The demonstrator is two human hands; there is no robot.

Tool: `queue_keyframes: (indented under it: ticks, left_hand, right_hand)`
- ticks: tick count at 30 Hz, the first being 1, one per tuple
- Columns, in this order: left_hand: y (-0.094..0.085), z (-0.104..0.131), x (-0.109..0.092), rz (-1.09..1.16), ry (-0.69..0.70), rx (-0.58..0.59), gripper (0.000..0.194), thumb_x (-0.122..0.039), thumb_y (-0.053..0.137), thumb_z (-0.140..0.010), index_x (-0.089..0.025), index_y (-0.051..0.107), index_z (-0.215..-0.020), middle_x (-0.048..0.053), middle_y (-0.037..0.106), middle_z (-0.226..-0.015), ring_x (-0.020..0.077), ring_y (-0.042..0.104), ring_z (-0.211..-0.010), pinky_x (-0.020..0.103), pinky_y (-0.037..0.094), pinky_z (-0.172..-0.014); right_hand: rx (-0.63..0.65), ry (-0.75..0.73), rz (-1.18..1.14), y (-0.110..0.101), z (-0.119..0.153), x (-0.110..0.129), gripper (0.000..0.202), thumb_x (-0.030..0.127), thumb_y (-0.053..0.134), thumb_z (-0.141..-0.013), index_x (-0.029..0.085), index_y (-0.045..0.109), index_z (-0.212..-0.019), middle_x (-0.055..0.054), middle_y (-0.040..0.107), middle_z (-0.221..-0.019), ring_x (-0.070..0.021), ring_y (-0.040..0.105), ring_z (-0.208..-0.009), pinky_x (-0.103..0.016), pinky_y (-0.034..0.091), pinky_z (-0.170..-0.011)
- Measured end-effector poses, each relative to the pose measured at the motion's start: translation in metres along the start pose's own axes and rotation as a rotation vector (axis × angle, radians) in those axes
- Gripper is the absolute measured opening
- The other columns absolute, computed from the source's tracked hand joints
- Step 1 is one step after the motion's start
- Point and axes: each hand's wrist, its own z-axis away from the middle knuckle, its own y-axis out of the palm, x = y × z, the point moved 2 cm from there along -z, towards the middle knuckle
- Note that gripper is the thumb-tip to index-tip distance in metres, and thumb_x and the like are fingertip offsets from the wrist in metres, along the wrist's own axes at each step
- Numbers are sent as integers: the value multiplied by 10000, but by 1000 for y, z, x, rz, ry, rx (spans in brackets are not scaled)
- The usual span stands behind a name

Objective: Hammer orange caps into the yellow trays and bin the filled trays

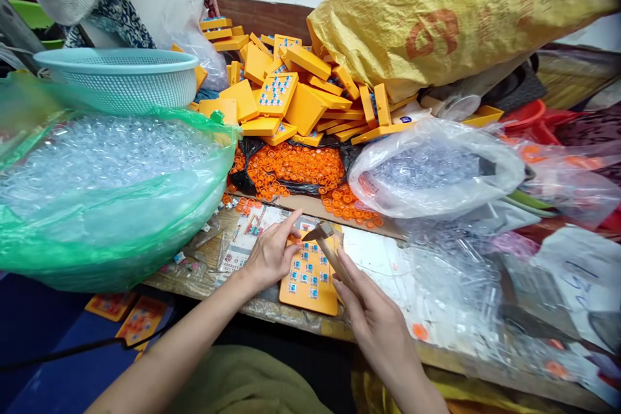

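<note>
An orange plastic board with rows of small blue-and-clear pieces lies flat on the workbench in front of me. My right hand grips a hammer by its wooden handle, and the metal head is over the board's upper part. At the board's upper left edge, my left hand has its thumb and index finger close together. Something small and orange shows at those fingertips, too small to name. A printed sheet lies partly beneath the left hand.
A green bag of clear plastic pieces stands at left, with a light blue basket behind. Orange rings fill a black bag at centre. Behind is a heap of orange boards. A white bag of clear pieces sits at right.
</note>
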Motion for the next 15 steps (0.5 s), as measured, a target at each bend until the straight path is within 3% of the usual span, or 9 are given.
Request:
queue_keyframes:
  ticks: [7,11,15]
  left_hand:
    - [2,-4,5,72,-87,16,608,-70,571,-764,-190,407,-1338,36,680,-913,191,624,-880,358,518,-847]
    - [2,-3,9,147,-135,29,606,-90,574,-767,-160,390,-1339,42,678,-909,176,628,-854,344,525,-826]
    - [4,-4,9,116,-152,34,644,-55,581,-733,-144,394,-1343,46,682,-893,188,631,-866,372,514,-850]
  right_hand:
    - [36,-33,57,3,-3,3,511,173,440,-942,348,385,-1419,-29,694,-1068,-150,700,-867,-233,553,-751]
    - [-91,-92,8,0,-5,8,538,149,437,-938,327,357,-1439,-57,675,-1096,-157,681,-912,-244,539,-771]
    - [57,10,82,7,-6,9,468,180,394,-941,319,460,-1384,-38,701,-895,-157,689,-710,-249,551,-647]
